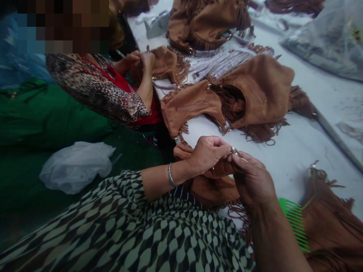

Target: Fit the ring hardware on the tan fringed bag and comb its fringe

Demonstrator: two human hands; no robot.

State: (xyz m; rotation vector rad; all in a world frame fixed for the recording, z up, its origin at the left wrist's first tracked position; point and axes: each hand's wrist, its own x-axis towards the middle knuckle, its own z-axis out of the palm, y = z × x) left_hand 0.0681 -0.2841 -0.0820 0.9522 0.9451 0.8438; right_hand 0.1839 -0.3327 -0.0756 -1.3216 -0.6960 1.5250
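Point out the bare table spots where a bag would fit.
Widest bare table: between the open fringed bag, the held bag and the comb-side bag. A narrower strip lies below the plastic sack. Crowded: the far end near the co-worker's hands.

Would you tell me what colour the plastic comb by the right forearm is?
The wide-toothed plastic comb is bright green, clearest in the head view.

Tan fringed bags [255, 90], green comb [296, 223], white table [297, 151].

White worktable [297, 151] beside dim green cloth [42, 121].
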